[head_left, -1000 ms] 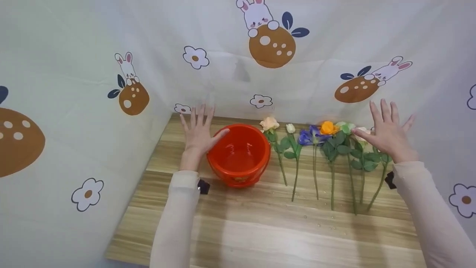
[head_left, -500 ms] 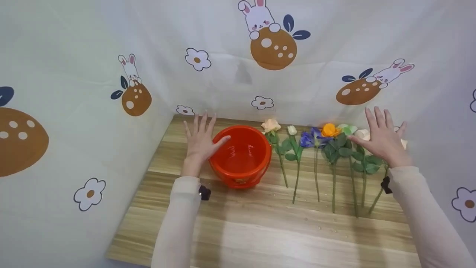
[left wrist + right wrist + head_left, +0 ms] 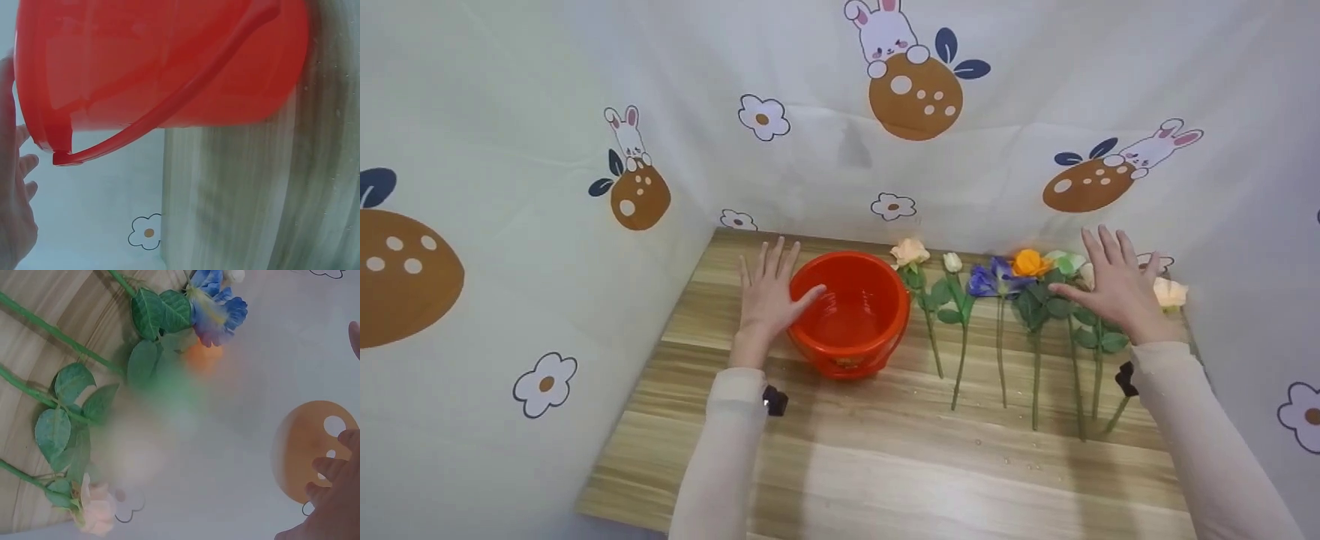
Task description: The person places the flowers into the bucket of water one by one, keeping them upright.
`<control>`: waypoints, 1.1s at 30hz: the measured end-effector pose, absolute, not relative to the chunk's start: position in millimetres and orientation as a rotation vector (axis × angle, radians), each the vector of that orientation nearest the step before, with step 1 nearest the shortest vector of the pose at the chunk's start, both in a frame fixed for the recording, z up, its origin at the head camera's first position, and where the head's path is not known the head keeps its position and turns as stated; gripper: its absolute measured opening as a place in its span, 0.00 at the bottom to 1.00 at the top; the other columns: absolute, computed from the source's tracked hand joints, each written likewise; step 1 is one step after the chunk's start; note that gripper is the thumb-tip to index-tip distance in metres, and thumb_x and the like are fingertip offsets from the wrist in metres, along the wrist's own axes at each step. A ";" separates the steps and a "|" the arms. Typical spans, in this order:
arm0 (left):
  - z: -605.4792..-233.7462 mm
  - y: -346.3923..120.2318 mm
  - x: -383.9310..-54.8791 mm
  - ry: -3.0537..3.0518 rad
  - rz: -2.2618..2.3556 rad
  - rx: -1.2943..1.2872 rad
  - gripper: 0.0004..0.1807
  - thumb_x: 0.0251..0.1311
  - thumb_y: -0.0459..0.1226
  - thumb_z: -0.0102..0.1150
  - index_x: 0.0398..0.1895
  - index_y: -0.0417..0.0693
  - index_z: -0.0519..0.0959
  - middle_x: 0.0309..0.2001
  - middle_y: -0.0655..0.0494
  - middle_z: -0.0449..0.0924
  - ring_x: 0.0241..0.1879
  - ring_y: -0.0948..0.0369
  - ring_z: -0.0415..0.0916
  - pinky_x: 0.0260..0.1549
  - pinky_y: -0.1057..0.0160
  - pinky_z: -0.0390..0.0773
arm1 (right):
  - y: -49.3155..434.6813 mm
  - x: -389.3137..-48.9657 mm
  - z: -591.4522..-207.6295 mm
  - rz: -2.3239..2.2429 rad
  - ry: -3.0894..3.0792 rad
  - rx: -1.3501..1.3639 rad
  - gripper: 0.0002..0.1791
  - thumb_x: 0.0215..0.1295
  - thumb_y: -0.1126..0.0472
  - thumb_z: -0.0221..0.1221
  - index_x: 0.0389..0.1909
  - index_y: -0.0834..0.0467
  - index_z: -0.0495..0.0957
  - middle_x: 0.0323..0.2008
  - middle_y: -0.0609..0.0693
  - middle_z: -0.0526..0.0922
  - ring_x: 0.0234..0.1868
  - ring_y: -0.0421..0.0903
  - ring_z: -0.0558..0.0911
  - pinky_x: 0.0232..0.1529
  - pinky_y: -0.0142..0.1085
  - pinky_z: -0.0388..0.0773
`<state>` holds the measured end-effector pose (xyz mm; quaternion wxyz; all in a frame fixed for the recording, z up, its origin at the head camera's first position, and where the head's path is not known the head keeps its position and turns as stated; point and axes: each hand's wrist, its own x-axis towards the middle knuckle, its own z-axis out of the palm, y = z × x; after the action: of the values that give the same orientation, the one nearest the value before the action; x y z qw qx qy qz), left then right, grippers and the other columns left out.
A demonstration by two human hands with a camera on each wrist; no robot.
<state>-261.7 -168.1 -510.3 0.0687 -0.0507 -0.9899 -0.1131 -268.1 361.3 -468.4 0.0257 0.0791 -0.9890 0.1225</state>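
A red bucket (image 3: 847, 307) stands upright on the wooden table, its handle (image 3: 185, 93) hanging down along the side in the left wrist view. At the bucket's left rim hovers my left hand (image 3: 769, 300), fingers spread and straight, holding nothing. My right hand (image 3: 1121, 292) is over the flowers at the right, its fingers also spread with nothing in them. Beneath and beside it lie an orange flower (image 3: 1030, 264), a blue-purple flower (image 3: 994, 277) and a pale flower (image 3: 1170, 292). A peach rose (image 3: 910, 253) and a white bud (image 3: 952, 262) lie nearer the bucket. The right wrist view is partly blurred.
The wooden table (image 3: 885, 465) has small droplets on it below the stems. A patterned cloth (image 3: 810, 165) with rabbits and flowers rises at the back and both sides, close behind the flower heads.
Both hands have come down and nearer to me in the head view. The right hand has also shifted left over the flowers, uncovering the pale flower at the far right. Bucket and flowers stay put.
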 end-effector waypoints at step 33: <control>-547.6 -181.6 -230.5 -2.709 -0.652 -0.185 0.35 0.62 0.54 0.59 0.70 0.50 0.70 0.68 0.49 0.74 0.72 0.51 0.65 0.78 0.43 0.42 | 326.4 -270.0 -508.9 0.528 -3.078 0.297 0.59 0.58 0.29 0.61 0.80 0.56 0.45 0.79 0.66 0.46 0.78 0.68 0.43 0.66 0.78 0.28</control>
<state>-230.5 -181.6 -547.6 0.1736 -0.0653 -0.9554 -0.2298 -270.0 326.4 -508.9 0.0022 0.0946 -0.9812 0.1684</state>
